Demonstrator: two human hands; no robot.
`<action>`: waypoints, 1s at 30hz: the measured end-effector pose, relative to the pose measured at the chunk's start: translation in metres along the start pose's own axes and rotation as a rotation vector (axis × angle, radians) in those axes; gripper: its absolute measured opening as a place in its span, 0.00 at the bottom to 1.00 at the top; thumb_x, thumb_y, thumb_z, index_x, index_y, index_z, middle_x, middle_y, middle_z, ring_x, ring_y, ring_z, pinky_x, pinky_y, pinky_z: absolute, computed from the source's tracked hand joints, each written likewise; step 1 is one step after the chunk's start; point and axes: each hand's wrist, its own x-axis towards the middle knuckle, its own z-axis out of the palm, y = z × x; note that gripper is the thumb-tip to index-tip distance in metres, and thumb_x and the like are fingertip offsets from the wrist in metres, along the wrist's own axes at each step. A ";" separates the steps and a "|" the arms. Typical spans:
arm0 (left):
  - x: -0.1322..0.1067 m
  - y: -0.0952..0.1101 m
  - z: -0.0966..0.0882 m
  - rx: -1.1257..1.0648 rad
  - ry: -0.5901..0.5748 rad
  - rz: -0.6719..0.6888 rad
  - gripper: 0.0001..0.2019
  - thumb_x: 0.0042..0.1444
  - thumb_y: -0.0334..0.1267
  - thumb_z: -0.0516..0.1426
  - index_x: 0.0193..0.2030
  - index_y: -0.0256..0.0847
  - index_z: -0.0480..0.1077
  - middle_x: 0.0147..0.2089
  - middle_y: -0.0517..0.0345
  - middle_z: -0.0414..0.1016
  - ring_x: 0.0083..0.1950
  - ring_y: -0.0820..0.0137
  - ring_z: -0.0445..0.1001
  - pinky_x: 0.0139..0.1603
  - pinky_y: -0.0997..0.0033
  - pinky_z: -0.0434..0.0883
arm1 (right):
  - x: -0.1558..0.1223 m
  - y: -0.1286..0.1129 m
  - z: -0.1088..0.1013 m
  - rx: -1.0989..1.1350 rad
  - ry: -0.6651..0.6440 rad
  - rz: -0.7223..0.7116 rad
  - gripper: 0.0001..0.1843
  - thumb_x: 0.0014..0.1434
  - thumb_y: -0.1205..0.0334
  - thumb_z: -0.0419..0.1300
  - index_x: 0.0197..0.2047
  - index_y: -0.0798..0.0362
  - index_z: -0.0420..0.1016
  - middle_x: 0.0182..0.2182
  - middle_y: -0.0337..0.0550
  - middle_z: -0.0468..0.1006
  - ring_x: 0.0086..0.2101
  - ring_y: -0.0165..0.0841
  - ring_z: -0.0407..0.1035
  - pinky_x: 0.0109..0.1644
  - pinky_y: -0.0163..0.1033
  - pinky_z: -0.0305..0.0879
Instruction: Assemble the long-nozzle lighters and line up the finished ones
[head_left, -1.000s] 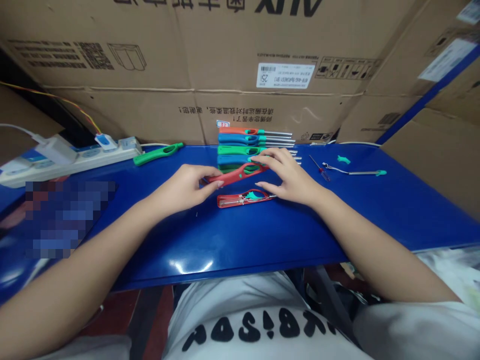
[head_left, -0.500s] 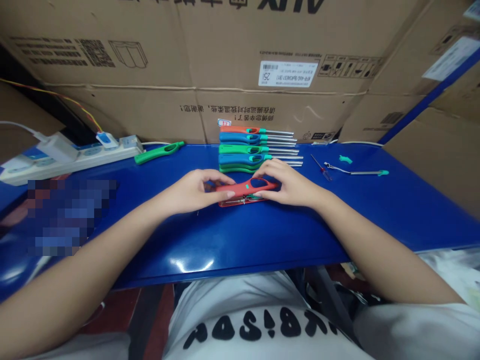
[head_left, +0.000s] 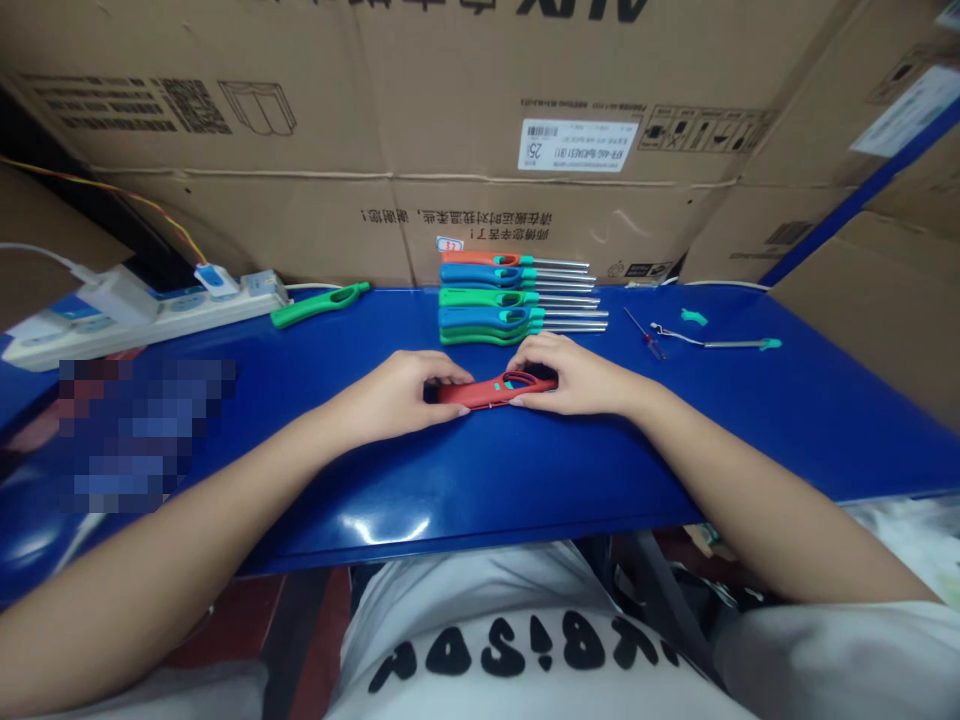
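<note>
A red lighter handle (head_left: 484, 391) lies on the blue table in front of me, its two shell halves now nearly together, with a thin gap along the near edge. My left hand (head_left: 412, 394) grips its left end between thumb and fingers. Around the end with the trigger opening, my right hand (head_left: 564, 374) is closed. Just behind my hands sits a stack of long-necked lighters (head_left: 487, 316) in orange, blue and green, their metal tubes pointing right. What lies inside the red handle is hidden.
At the right are a small screwdriver (head_left: 646, 335), a metal lighter tube with wire (head_left: 735, 345) and a teal plastic piece (head_left: 694, 317). A green handle (head_left: 321, 305) lies left, beside a power strip (head_left: 150, 318). Cardboard (head_left: 300, 220) stands along the back.
The upper red shell half has come down onto the lower one, covering the parts that showed between them. Both hands have stayed on the handle.
</note>
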 end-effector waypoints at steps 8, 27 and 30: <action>0.000 0.001 0.001 0.013 -0.019 0.016 0.17 0.58 0.45 0.62 0.51 0.39 0.80 0.48 0.51 0.82 0.44 0.63 0.79 0.45 0.64 0.74 | 0.000 0.000 -0.002 0.003 -0.020 -0.006 0.17 0.61 0.51 0.67 0.48 0.52 0.76 0.43 0.47 0.78 0.46 0.40 0.71 0.53 0.47 0.65; -0.002 0.004 -0.001 0.035 0.004 0.058 0.16 0.59 0.42 0.63 0.51 0.37 0.80 0.48 0.51 0.82 0.47 0.62 0.80 0.49 0.65 0.74 | -0.001 0.001 -0.003 -0.017 0.008 -0.042 0.16 0.63 0.50 0.67 0.47 0.52 0.77 0.43 0.47 0.79 0.44 0.39 0.72 0.52 0.46 0.65; -0.002 0.004 0.000 0.052 0.009 0.054 0.16 0.58 0.41 0.63 0.51 0.37 0.80 0.48 0.51 0.82 0.47 0.62 0.80 0.49 0.65 0.74 | -0.001 0.000 -0.004 -0.032 0.006 -0.043 0.16 0.62 0.51 0.67 0.47 0.52 0.77 0.43 0.46 0.79 0.44 0.39 0.72 0.51 0.45 0.64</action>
